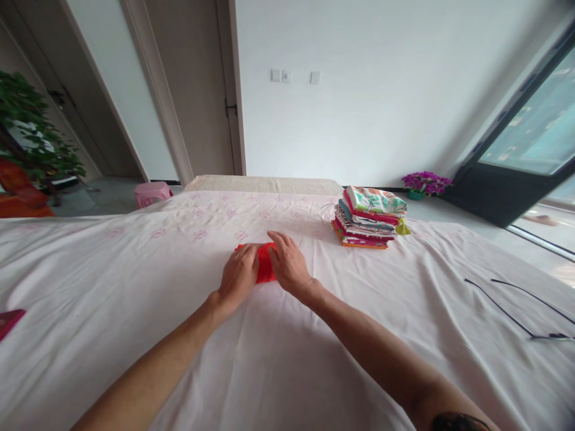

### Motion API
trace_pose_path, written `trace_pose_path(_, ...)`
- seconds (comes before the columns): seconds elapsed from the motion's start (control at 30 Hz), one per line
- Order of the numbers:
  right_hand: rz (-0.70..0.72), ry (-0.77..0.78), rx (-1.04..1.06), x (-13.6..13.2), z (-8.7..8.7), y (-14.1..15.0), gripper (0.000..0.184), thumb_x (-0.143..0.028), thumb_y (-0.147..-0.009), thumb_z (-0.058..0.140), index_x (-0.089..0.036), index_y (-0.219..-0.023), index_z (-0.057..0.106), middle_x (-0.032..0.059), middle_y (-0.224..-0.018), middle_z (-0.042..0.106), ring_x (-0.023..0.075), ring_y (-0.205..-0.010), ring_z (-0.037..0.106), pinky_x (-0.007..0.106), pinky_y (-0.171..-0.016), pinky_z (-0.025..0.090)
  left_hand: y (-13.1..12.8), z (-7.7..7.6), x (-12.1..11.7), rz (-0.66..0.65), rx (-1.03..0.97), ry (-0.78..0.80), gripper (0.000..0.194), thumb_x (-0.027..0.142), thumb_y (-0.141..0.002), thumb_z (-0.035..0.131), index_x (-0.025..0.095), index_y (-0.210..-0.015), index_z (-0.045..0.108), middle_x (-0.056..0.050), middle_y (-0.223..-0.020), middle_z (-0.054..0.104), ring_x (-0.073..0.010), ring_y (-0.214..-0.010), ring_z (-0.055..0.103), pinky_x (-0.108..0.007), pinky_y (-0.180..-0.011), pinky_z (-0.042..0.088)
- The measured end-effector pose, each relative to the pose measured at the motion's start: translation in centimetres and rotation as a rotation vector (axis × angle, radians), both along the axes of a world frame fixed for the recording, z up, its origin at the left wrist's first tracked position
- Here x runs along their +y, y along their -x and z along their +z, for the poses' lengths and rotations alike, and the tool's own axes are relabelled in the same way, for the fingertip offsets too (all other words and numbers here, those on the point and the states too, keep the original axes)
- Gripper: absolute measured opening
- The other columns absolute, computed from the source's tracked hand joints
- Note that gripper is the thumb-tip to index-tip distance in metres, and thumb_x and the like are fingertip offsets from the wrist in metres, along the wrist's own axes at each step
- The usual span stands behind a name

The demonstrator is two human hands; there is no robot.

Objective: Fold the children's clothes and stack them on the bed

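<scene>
A small bright red folded cloth (266, 266) lies on the pale bedsheet (242, 365) straight ahead of me. My left hand (241, 270) rests over its left part, fingers laid forward across it and hiding much of that side. Against the right edge is my right hand (290, 262), its fingers stretched out and the thumb side touching the cloth. Neither hand is wrapped round the cloth.
To the right stands a stack of folded patterned cloths (368, 218), with a thin white loop (327, 211) beside it. Eyeglasses (534, 336) lie at the far right. A magenta object (9, 323) sits at the left edge. Beyond the sheet is a pink stool (153, 194).
</scene>
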State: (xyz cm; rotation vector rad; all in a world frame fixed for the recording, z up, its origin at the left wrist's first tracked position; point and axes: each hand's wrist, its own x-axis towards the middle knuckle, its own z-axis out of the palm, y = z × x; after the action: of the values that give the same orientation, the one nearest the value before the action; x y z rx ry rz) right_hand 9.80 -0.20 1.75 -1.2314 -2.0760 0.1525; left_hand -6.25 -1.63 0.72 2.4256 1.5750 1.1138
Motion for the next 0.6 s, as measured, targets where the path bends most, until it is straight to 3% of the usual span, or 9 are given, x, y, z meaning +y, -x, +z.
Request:
trace_pose_path(0.13,0.112,0.073,-0.19,-0.4,-1.4,1.3,0.046,-0.028,-0.104,0.027,-0.012,-0.143,0.045,0.017,-0.147,0.048,0.0256,-0.138,0.04,0.044,-0.115,0.032,-1.2,-2.1,1.0,-0.111,0.132,0.09,0.043,0.015,-0.095,0.036,0.016,-0.132,0.057,-0.014,-0.124,0.066,-0.0242,-0.12,0.059,-0.043,-0.107,0.042)
trace_pose_path(0.27,0.066,0.116,-0.353,0.8,-3.2,0.6,0.044,-0.033,-0.104,0.034,-0.015,-0.141,0.049,0.0163,-0.15,0.045,0.0274,-0.143,0.035,0.047,-0.117,0.029,-0.8,-4.2,2.1,0.013,0.271,0.116,0.046,0.02,-0.095,0.039,0.015,-0.139,0.052,-0.016,-0.144,0.054,-0.0277,-0.137,0.045,-0.05,-0.118,0.024)
trace_pose_path(0.47,0.138,0.046,-0.516,3.1,-4.1,-0.8,0.035,-0.029,-0.103,0.039,-0.022,-0.132,0.058,0.0138,-0.152,0.043,0.0296,-0.146,0.03,0.055,-0.116,0.027,-0.2,-4.7,2.9,0.187,0.3,0.158,0.053,0.045,-0.096,0.041,0.015,-0.139,0.053,-0.018,-0.146,0.051,-0.0331,-0.14,0.039,-0.053,-0.115,0.026)
trace_pose_path(0.6,0.13,0.134,-0.518,4.4,-4.4,-1.6,0.038,-0.032,-0.104,0.036,-0.025,-0.137,0.055,0.0119,-0.156,0.038,0.0286,-0.148,0.025,0.056,-0.115,0.027,0.4,-5.0,3.3,0.197,0.288,0.159,0.052,0.044,-0.097,0.039,0.014,-0.136,0.055,-0.018,-0.147,0.05,-0.0346,-0.141,0.036,-0.051,-0.113,0.031)
